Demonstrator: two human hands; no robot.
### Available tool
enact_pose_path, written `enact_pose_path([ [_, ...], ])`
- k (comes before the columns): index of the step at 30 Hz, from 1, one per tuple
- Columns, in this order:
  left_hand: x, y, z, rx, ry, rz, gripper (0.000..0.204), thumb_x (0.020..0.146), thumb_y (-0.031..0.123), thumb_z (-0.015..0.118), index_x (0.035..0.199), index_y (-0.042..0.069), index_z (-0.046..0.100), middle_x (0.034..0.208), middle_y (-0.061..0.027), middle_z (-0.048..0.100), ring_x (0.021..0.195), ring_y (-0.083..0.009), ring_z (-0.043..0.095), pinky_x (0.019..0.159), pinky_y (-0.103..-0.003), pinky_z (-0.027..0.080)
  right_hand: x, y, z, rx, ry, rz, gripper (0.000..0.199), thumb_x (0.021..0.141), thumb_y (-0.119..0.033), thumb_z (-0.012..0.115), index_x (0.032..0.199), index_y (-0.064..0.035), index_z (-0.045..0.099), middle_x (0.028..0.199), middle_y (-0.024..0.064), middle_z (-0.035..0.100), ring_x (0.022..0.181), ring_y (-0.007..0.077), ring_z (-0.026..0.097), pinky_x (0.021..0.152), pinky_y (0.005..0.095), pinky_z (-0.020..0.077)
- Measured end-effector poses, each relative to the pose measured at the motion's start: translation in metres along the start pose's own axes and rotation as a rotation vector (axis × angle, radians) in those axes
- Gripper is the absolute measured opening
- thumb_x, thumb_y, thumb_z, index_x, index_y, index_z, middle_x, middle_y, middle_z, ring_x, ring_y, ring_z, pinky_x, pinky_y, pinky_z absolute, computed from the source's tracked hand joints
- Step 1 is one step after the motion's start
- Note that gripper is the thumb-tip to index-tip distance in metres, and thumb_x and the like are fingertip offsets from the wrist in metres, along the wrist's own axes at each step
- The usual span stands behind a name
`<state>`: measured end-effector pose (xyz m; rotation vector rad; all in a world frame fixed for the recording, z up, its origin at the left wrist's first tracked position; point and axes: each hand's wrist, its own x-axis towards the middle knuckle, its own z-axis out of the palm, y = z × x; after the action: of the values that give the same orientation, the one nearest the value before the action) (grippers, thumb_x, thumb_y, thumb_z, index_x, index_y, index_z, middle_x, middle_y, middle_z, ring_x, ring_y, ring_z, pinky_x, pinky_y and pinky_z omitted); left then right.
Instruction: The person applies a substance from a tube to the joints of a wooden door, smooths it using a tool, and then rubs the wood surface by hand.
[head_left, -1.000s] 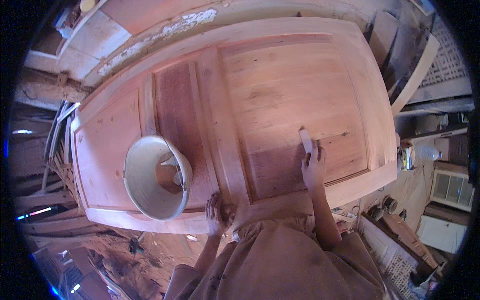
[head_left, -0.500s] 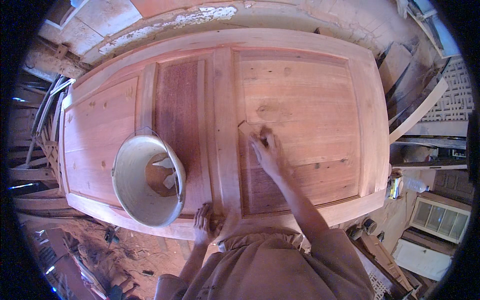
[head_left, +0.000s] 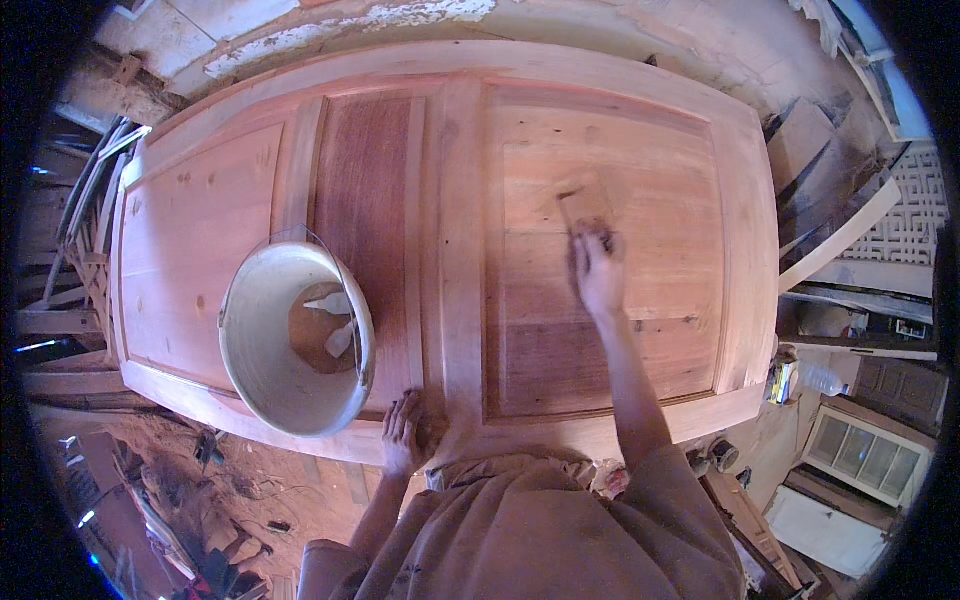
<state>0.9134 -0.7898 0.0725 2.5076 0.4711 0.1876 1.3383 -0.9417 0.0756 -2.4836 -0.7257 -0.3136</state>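
A large panelled wooden door [head_left: 462,260] lies flat in front of me. My right hand [head_left: 600,275] is closed round a flat, pale rectangular tool [head_left: 585,203] with one dark edge, over the right panel of the door. Motion blurs it, so its exact kind is unclear. My left hand [head_left: 402,432] rests on the door's near edge, fingers laid out on the wood. Just left of centre stands a whitish bucket [head_left: 262,360] with a wire handle, holding brown material and two white pieces [head_left: 340,340] that look like plastic scrapers.
A pale curved strip of wood [head_left: 845,235] juts out at the right, beside a white lattice block [head_left: 912,205]. A white glazed frame [head_left: 865,453] lies at the lower right. Timber pieces [head_left: 75,322] are stacked at the left. Shavings cover the floor [head_left: 300,500].
My right hand has moved right, away from the middle rail and over the right panel, with the flat tool. My left hand stays on the near edge.
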Motion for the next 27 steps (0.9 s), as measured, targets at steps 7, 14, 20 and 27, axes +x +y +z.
enact_pose_path([
  [7,-0.002,0.002,-0.003,0.029,0.008,-0.025,0.061,0.082,0.030,0.076,0.132,0.003,0.051,0.142,-0.0185,0.053,0.131,-0.0394,0.052,0.110,-0.054,0.040,0.013,0.044,0.001,0.089,0.126,0.165,0.032,0.098,-0.021,0.061,0.127,-0.0067,0.065,0.111,0.0258,0.064,0.103,0.0396,0.059,0.086,0.0471,0.0507],
  [14,0.004,0.002,0.001,-0.007,0.014,0.007,0.060,0.083,0.030,0.075,0.132,0.003,0.052,0.143,-0.0179,0.053,0.132,-0.0395,0.051,0.111,-0.054,0.039,0.026,0.058,0.043,0.083,0.070,0.157,0.035,0.096,-0.019,0.062,0.129,-0.0096,0.064,0.109,0.0244,0.062,0.102,0.0403,0.059,0.087,0.0470,0.0510],
  [20,-0.001,0.001,-0.001,0.028,-0.023,-0.028,0.062,0.082,0.029,0.075,0.133,0.002,0.052,0.143,-0.0191,0.052,0.133,-0.0394,0.050,0.111,-0.054,0.038,-0.012,-0.012,0.032,-0.105,-0.079,-0.160,0.032,0.094,-0.015,0.067,0.126,-0.0132,0.067,0.118,0.0215,0.059,0.103,0.0377,0.058,0.090,0.0453,0.0510],
  [27,0.001,0.002,-0.002,0.016,0.010,-0.018,0.061,0.083,0.029,0.076,0.132,0.002,0.053,0.143,-0.0192,0.052,0.132,-0.0387,0.051,0.110,-0.053,0.040,0.004,0.040,0.000,-0.148,0.062,0.068,0.031,0.096,-0.021,0.063,0.127,-0.0151,0.066,0.117,0.0197,0.060,0.110,0.0380,0.056,0.094,0.0515,0.0463],
])
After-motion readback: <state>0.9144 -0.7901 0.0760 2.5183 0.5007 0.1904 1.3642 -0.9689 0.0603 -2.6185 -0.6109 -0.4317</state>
